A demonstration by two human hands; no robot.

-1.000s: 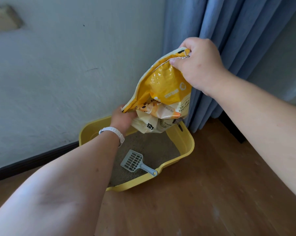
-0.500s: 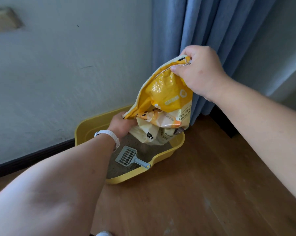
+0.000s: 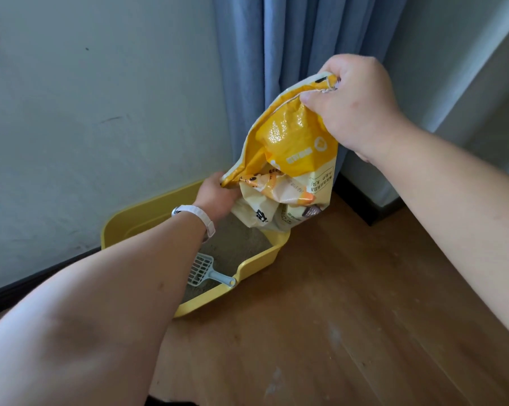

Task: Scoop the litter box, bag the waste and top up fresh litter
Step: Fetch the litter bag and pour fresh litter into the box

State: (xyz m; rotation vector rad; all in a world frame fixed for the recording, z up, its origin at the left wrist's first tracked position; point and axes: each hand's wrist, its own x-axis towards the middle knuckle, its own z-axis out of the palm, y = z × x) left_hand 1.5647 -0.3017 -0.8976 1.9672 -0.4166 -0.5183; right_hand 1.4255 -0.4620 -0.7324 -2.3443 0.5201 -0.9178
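The right hand (image 3: pixel 355 104) is up high and pinches the sewn corner of the yellow litter bag (image 3: pixel 291 159) in a tight fist. The left hand (image 3: pixel 215 194) is down low and grips the bag's bottom edge, but its fingers are mostly hidden behind the bag. The bag hangs upside down, with its crumpled open end just over the far right corner of the yellow litter box (image 3: pixel 147 218). I cannot tell if any litter is falling out right now. The open end is very close to the box's right rim, so I think some litter could miss the box and land on the wood floor (image 3: pixel 350 317) if the bag swings that way. The bag looks floppy, so a big lump could drop all at once and make a pile or a puff of dust. The top corner is a small thing to hold, and it might slip from the fist if the bag is heavy. A grey scoop (image 3: pixel 206 269) lies in the gray litter (image 3: pixel 238 244) by the near rim, and new litter could cover it up. The box sits on the floor against the white wall (image 3: pixel 100 112). A blue curtain (image 3: pixel 276 68) hangs right behind the bag. A white wristband (image 3: pixel 194 218) is on the left wrist, and the left arm hides part of the box.
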